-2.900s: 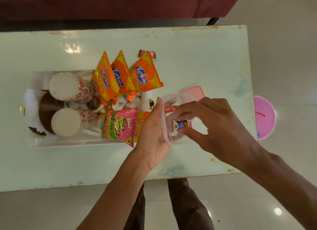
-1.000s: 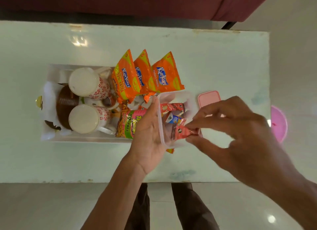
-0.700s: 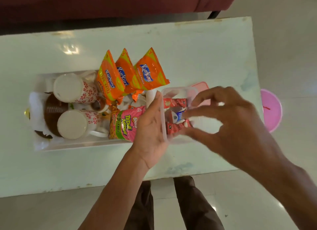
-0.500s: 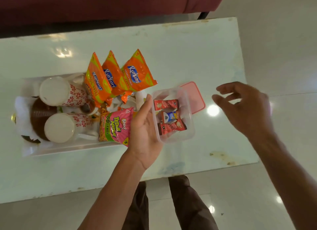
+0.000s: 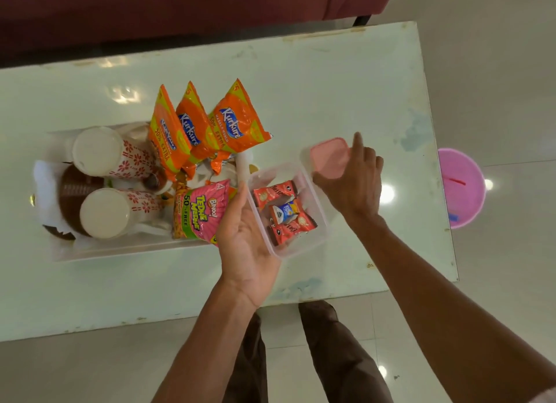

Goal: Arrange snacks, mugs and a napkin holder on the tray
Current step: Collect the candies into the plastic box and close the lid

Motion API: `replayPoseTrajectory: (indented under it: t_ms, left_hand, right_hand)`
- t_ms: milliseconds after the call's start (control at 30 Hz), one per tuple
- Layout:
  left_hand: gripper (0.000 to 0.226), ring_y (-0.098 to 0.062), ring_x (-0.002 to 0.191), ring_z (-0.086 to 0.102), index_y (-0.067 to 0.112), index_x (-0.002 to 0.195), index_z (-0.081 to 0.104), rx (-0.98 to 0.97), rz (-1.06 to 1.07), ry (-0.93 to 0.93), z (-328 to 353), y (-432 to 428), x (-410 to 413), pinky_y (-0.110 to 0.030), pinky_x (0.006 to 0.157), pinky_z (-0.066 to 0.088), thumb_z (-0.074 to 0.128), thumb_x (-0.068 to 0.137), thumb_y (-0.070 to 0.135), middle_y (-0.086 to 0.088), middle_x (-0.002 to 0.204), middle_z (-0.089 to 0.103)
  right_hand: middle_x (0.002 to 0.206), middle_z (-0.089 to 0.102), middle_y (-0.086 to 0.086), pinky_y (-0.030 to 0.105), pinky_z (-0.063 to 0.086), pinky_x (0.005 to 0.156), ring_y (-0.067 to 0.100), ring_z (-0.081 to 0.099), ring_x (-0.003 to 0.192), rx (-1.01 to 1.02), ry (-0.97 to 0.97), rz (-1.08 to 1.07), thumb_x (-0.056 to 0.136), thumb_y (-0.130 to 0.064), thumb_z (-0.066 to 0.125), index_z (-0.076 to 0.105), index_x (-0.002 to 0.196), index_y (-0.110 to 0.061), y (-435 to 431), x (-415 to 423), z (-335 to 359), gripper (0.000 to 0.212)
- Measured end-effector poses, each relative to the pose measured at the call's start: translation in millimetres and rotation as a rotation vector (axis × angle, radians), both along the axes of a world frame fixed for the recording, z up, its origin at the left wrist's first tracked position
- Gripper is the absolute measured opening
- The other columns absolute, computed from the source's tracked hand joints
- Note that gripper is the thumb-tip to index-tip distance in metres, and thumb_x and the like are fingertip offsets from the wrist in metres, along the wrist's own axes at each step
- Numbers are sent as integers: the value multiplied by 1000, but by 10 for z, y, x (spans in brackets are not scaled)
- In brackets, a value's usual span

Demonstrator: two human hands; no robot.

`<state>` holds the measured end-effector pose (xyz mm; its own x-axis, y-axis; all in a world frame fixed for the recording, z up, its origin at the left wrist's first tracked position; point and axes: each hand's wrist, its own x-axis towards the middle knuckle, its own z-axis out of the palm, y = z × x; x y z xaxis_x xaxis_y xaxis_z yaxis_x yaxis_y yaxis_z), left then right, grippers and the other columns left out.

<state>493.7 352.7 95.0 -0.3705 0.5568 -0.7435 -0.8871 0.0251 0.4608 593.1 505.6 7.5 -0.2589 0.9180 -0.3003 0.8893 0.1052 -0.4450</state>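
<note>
At centre frame we see the left hand [image 5: 245, 237] cupping the near-left side of a clear plastic container [image 5: 313, 246] that holds three small wrapped snacks [image 5: 284, 211]. Just above it, the right hand [image 5: 352, 180] grips the pink lid [image 5: 329, 157], seemingly lifted off the table [image 5: 331, 86], though we cannot be sure. At left, the tray [image 5: 126, 250] carries two patterned mugs [image 5: 102, 213], orange snack packets [image 5: 234, 122] and a pink packet [image 5: 201, 211].

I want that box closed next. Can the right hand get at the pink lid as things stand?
Probably yes: the right hand is already on the pink lid, which lies on the table beside the clear box with nothing over it.
</note>
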Motion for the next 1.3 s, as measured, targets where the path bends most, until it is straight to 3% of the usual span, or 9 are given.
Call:
replayPoseTrajectory:
  t_ms: [133, 233, 467, 600, 733, 833, 933, 1100, 1300]
  left_hand:
    - [63, -50, 143, 38, 8, 146, 47, 26, 10, -21, -18, -37, 26, -69, 116, 24, 52, 96, 46, -27, 153, 43]
    - [65, -51, 139, 42, 1, 148, 40, 28, 47, -55, -16, -39, 68, -68, 116, 25, 51, 98, 42, -31, 149, 45]
    - [58, -38, 124, 61, 7, 146, 48, 53, 31, -41, 72, -25, 135, -59, 111, 39, 47, 98, 38, -18, 137, 62]
    - [48, -24, 108, 67, 16, 131, 65, 77, 36, -34, 142, 11, 117, -41, 89, 54, 53, 90, 37, -8, 119, 70]
    - [48, -23, 104, 64, 12, 126, 65, 46, 36, -21, 146, 22, 103, -35, 80, 57, 52, 88, 41, -8, 112, 69]
    - [43, -18, 87, 71, 17, 111, 71, 57, 1, -4, 162, 29, 109, -32, 68, 59, 53, 83, 44, -3, 96, 75]
    - [46, -18, 92, 71, 19, 113, 72, 68, 3, 14, 173, 19, 112, -33, 68, 59, 56, 81, 47, -3, 103, 74]
    - [94, -31, 110, 68, 20, 135, 61, 69, -6, 34, 138, 24, 95, -48, 86, 58, 83, 57, 66, -14, 125, 68]
    - [116, -26, 99, 73, 19, 137, 57, 73, -30, 23, 158, 66, 41, -44, 78, 60, 87, 37, 71, -10, 115, 72]
  right_hand:
    - [125, 40, 10, 39, 57, 88, 21, 57, 107, -33, 531, -216, 70, -31, 76, 23, 153, -33, -64, 46, 655, 98]
    - [132, 36, 4, 36, 57, 91, 14, 56, 112, -15, 660, -241, 72, -31, 74, 38, 141, -34, -249, 88, 1173, 78]
    - [134, 46, 17, 38, 53, 97, 22, 60, 122, -42, 1055, -309, 67, -16, 84, 34, 110, -23, -732, 63, 1534, 66]
    - [127, 56, -5, 28, 53, 89, 12, 57, 121, -9, 789, -321, 65, -27, 88, 49, 100, -21, -1086, 45, 1414, 53]
    - [126, 55, -5, 2, 37, 81, -10, 48, 116, 55, 590, -256, 64, -32, 88, 56, 88, -23, -1297, 33, 1328, 41]
    - [125, 53, -5, 4, 40, 84, -7, 48, 116, 65, 582, -246, 63, -43, 87, 54, 99, -26, -1371, 7, 1309, 52]
    - [123, 49, -6, 16, 48, 87, 0, 49, 116, 67, 603, -274, 62, -53, 85, 51, 108, -28, -1371, -8, 1295, 62]
    - [122, 47, -4, -1, 38, 80, -12, 44, 107, 104, 536, -177, 61, -61, 78, 45, 114, -33, -1310, -24, 1259, 69]
    - [121, 41, -13, -6, 35, 78, -21, 40, 107, 113, 490, -151, 61, -65, 75, 41, 119, -34, -1285, -46, 1252, 74]
